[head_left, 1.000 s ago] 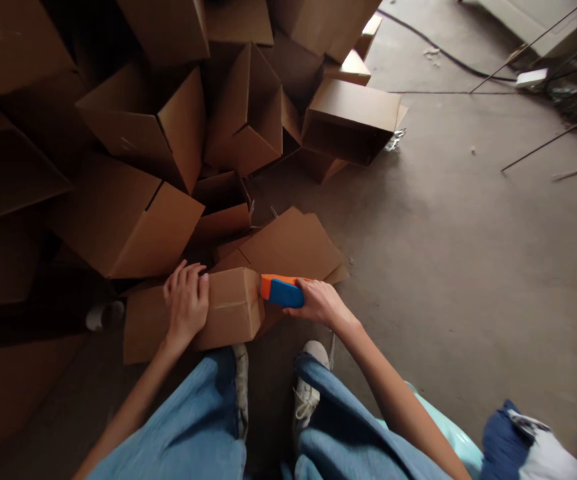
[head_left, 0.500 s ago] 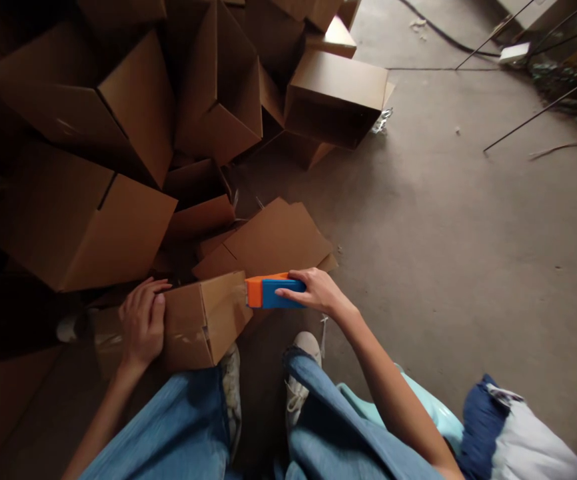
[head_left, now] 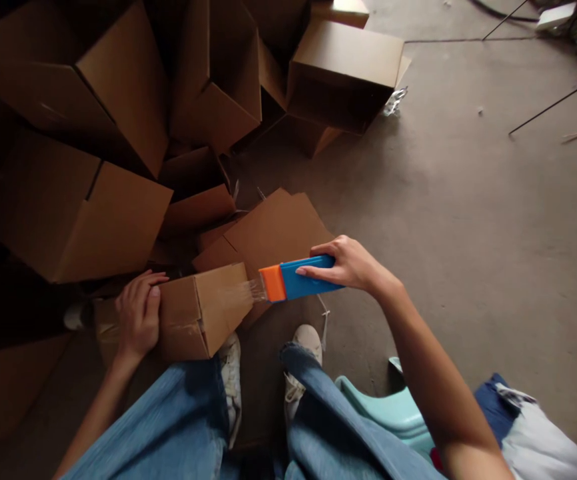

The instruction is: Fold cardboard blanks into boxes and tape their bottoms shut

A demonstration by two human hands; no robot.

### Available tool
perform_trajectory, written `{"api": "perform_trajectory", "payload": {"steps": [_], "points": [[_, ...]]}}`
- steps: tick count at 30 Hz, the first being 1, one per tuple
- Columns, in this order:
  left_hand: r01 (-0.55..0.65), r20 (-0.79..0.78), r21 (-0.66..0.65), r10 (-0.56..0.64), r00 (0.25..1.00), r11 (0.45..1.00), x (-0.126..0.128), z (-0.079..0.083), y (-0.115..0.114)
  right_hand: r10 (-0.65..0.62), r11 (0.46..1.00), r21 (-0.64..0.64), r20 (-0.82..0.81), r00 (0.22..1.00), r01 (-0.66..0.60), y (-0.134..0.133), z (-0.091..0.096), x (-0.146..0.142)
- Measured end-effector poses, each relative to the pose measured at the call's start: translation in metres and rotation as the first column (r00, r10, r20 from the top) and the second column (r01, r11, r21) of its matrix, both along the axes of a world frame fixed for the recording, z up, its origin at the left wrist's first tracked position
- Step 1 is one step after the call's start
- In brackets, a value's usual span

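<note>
There, I had the right hand (head_left: 351,263) clamped around the blue-and-orange tape dispenser (head_left: 301,280), clear tape (head_left: 254,291) running to the cardboard box (head_left: 203,310), the left hand (head_left: 137,313) open and pressing on it!

Looks like you're in some kind of warehouse or storeroom, though the view's pretty tight, so I wouldn't swear to it. You've got a bare concrete floor (head_left: 448,200) under you, a big messy heap of cardboard boxes (head_left: 343,73) on your left, and a black cable (head_left: 503,13) and thin metal rods (head_left: 558,100) off to your right.
</note>
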State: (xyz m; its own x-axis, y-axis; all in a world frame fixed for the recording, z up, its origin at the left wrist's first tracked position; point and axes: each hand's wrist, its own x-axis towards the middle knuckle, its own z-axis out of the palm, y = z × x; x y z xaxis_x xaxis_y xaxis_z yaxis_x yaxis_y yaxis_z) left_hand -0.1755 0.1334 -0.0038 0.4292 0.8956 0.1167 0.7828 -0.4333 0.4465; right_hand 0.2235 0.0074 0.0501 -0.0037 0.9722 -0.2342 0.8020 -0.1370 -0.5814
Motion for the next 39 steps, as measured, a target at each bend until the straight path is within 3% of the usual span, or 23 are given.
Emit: {"api": "perform_trajectory", "payload": {"steps": [7,10,17,24,39], "points": [[0.000,-0.018,0.015,0.000,1.000,1.000,0.004,0.002,0.003,0.009,1.000,-0.020,-0.052,0.999,-0.010,-0.017,0.053,0.043],[0.010,-0.059,0.018,-0.009,0.998,1.000,0.012,0.006,0.003,-0.011,0.999,-0.033,-0.040,0.999,0.009,-0.027,0.063,0.053],[0.012,-0.075,0.022,-0.010,0.997,1.000,0.016,0.009,0.002,-0.036,0.991,-0.133,-0.048,0.998,0.029,-0.037,0.036,0.053],[0.022,-0.029,0.009,-0.022,0.999,1.000,0.002,0.004,0.005,0.012,0.947,-0.318,-0.100,0.995,-0.044,-0.034,0.009,0.036],[0.011,-0.020,-0.010,-0.011,1.000,1.000,-0.001,0.003,0.005,0.152,0.956,-0.259,0.045,0.987,-0.136,-0.016,-0.022,0.009]]}}
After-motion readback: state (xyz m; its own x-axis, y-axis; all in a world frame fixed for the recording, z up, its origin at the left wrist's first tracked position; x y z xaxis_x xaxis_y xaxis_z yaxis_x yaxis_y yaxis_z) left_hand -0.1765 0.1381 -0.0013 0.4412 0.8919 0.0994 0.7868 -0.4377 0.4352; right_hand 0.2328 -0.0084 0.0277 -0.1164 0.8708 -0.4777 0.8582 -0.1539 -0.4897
